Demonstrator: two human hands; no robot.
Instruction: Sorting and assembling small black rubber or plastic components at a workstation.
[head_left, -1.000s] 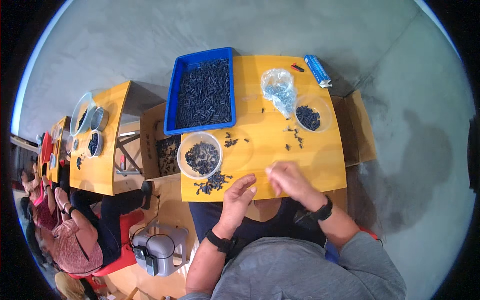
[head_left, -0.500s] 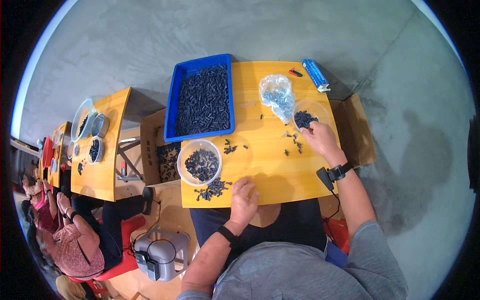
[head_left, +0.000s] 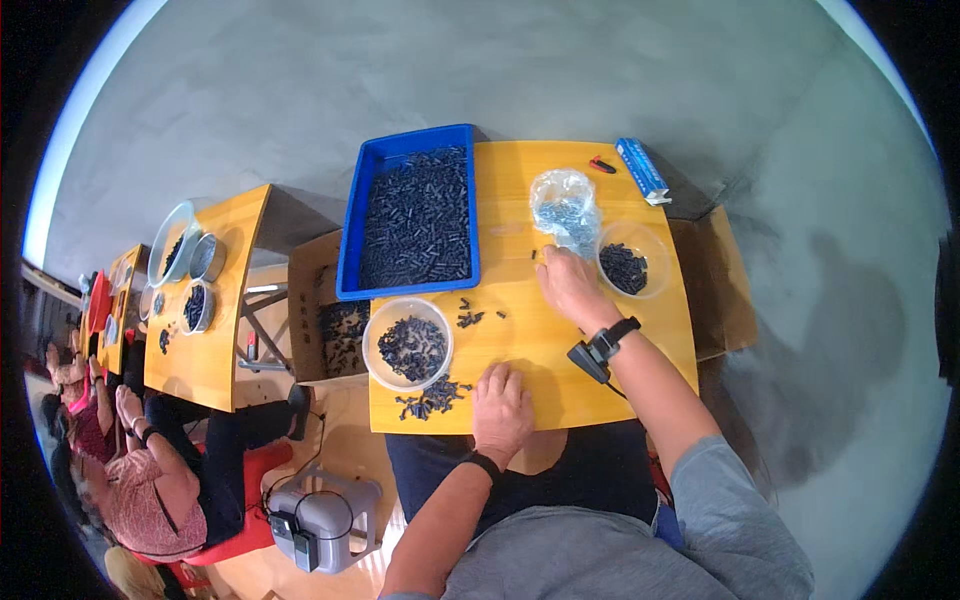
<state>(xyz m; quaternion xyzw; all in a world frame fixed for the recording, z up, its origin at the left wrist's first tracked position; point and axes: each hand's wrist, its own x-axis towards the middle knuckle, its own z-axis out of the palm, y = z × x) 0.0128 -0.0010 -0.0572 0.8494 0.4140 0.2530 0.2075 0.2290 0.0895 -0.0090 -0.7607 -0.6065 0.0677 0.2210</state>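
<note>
With the left hand (head_left: 502, 410) at six o'clock on the table (head_left: 520, 335), the right hand (head_left: 577, 288), eight o'clock from the smaller tub (head_left: 660, 264), should work low; I cannot tell either grip.

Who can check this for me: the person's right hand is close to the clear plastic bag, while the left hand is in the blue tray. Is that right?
Not quite: the head view shows the left hand at the near edge of the yellow table, not in the blue tray. The rest holds.
</note>
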